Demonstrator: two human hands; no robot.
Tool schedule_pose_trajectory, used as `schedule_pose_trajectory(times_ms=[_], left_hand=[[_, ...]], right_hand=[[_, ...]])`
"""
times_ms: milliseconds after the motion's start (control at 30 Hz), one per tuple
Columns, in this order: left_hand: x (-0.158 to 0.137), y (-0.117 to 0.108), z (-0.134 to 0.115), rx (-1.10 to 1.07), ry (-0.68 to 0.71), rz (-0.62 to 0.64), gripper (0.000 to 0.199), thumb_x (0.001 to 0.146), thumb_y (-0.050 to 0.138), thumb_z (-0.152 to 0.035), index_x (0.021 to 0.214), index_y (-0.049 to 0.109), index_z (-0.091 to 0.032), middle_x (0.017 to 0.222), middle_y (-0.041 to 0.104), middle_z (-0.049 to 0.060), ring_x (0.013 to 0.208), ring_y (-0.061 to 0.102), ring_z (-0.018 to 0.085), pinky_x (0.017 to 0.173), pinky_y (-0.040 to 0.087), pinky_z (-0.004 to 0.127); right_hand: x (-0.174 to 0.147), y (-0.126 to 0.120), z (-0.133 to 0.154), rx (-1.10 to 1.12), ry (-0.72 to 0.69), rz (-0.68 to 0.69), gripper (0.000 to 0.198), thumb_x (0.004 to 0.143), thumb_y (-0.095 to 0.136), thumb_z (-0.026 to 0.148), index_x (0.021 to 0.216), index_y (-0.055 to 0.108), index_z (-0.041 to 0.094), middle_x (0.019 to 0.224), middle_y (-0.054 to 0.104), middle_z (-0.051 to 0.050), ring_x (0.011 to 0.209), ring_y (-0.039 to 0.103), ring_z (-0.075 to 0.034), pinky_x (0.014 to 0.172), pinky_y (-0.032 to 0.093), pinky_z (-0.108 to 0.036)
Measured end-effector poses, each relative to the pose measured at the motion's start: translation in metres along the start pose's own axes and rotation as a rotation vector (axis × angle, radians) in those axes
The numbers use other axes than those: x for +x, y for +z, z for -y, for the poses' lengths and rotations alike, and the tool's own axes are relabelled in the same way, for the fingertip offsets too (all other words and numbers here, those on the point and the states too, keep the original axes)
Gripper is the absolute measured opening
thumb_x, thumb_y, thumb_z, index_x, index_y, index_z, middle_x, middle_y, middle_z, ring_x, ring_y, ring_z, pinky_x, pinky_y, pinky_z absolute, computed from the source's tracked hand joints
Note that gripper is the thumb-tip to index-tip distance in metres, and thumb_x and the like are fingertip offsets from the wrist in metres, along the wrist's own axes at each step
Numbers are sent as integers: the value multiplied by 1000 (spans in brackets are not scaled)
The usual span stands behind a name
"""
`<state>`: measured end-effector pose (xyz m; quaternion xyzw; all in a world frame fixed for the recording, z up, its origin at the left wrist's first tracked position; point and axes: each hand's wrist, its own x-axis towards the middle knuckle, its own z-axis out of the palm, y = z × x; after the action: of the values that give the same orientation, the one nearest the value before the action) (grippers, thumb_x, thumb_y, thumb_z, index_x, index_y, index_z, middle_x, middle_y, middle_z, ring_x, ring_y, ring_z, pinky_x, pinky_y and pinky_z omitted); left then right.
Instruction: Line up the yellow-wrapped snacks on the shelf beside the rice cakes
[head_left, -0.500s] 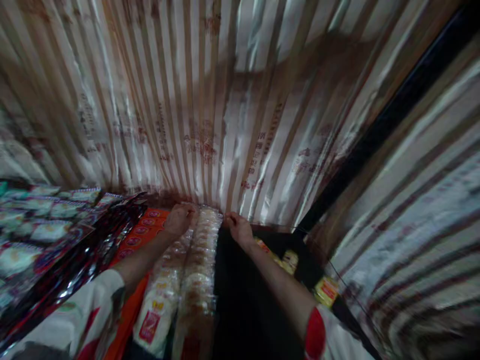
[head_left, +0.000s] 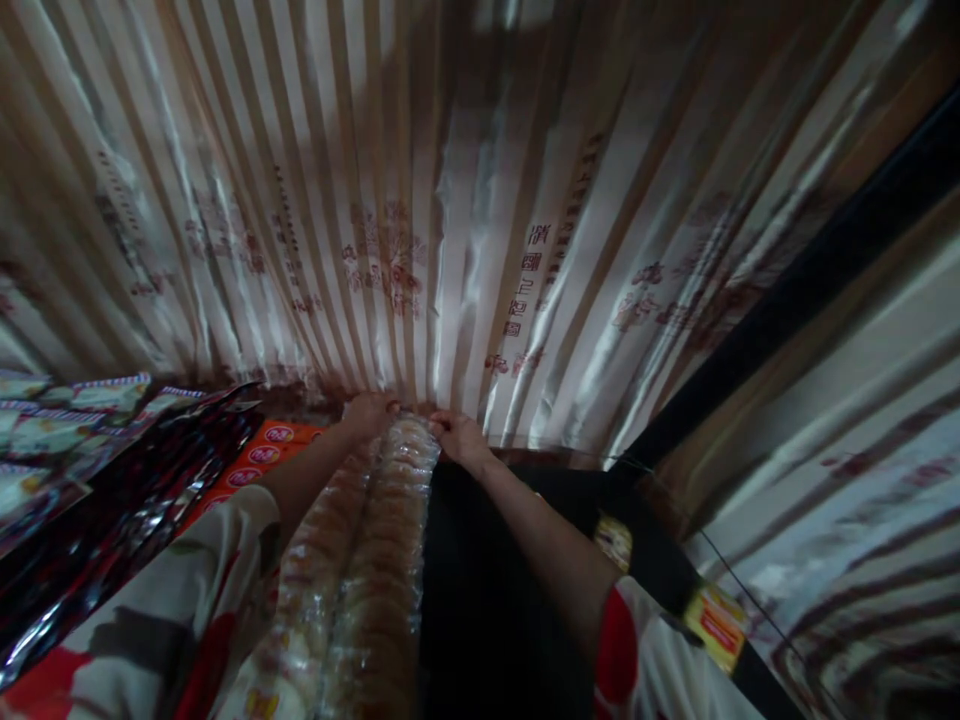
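Two long rows of round, pale brown baked goods in clear wrappers (head_left: 386,540) run away from me, packets overlapping closely. At the far end of the right-hand row, my left hand (head_left: 369,414) has its fingers curled over the top left corner of the last packet (head_left: 411,428). My right hand (head_left: 461,440) pinches the right corner of that same packet, thumb and fingers together. Dim light and blur hide exactly how much wrapper each hand grips.
Orange packs with round logos (head_left: 262,455) lie left of the rows, then dark shiny packs (head_left: 157,470) and white packets (head_left: 52,430). A black surface (head_left: 495,580) with yellow packets (head_left: 716,625) is on the right. Striped cloth (head_left: 465,200) hangs behind, beside a dark pole (head_left: 780,290).
My right hand has come left, from just beside the row onto the packet's corner. The two hands are closer together, and my view has shifted nearer to the rows.
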<state>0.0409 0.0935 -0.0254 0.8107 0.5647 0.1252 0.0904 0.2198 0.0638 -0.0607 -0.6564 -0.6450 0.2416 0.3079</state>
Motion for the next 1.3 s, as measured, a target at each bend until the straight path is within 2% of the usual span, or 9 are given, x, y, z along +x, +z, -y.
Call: schedule_pose_trajectory(times_ms=[167, 400, 567, 700, 833, 933, 1067, 1200, 1300], left_hand=[[6, -1, -7, -45, -87, 56, 22, 80, 48, -20, 91, 67, -21, 92, 70, 1, 87, 62, 14, 75, 44, 20], [1, -7, -14, -84, -152, 10, 27, 77, 50, -15, 102, 61, -18, 92, 69, 2, 84, 62, 13, 72, 45, 19], [0, -10, -15, -94, -110, 78, 24, 74, 49, -12, 85, 68, -22, 88, 70, -2, 84, 62, 13, 73, 45, 18], [1, -13, -17, -65, -121, 126, 27, 74, 47, -13, 81, 71, -23, 91, 71, -1, 89, 62, 15, 78, 45, 21], [-2, -15, -20, -54, -133, 156, 23, 74, 52, -21, 87, 71, -23, 92, 71, -1, 89, 63, 15, 77, 44, 20], [-5, -15, -21, -56, -131, 164, 23, 76, 53, -28, 89, 70, -21, 91, 71, 0, 89, 63, 15, 75, 44, 19], [-7, -13, -17, -59, -109, 150, 22, 76, 52, -24, 90, 69, -22, 94, 70, -1, 91, 62, 14, 79, 43, 19], [-6, -13, -14, -53, -103, 125, 21, 77, 51, -23, 89, 68, -25, 94, 70, -3, 96, 60, 15, 91, 39, 27], [-5, -15, -15, -57, -111, 118, 21, 79, 49, -24, 90, 67, -24, 96, 69, -2, 96, 60, 16, 88, 40, 27]], right_hand=[[10, 3, -5, 206, 34, 13, 8, 70, 61, 22, 74, 66, 18, 70, 68, 1, 65, 61, -12, 62, 46, -21], [7, 7, -4, 160, 98, -65, 9, 71, 59, 25, 79, 63, 21, 70, 65, 2, 63, 59, -12, 60, 44, -22], [-3, -1, -4, 101, 9, -109, 17, 79, 51, 37, 78, 58, 22, 70, 63, 2, 65, 57, -12, 64, 42, -24], [-9, -10, -7, 96, -64, -21, 21, 77, 54, 42, 76, 59, 22, 68, 60, 3, 64, 55, -11, 62, 41, -23], [-9, -14, -10, 141, -63, 106, 13, 70, 62, 33, 71, 61, 20, 66, 60, 4, 63, 55, -10, 61, 41, -21], [-8, -12, -11, 158, -50, 136, 8, 69, 62, 28, 70, 62, 20, 65, 62, 4, 62, 55, -10, 61, 42, -21], [-6, -4, -13, 149, -64, 71, 8, 70, 61, 29, 70, 63, 21, 66, 63, 4, 61, 56, -10, 61, 43, -21], [-4, 4, -18, 168, -86, 6, 9, 72, 59, 30, 70, 63, 22, 65, 63, 4, 61, 56, -10, 61, 44, -21], [-2, 8, -19, 189, -92, -5, 11, 72, 57, 31, 70, 62, 22, 65, 62, 4, 60, 55, -11, 61, 44, -22]])
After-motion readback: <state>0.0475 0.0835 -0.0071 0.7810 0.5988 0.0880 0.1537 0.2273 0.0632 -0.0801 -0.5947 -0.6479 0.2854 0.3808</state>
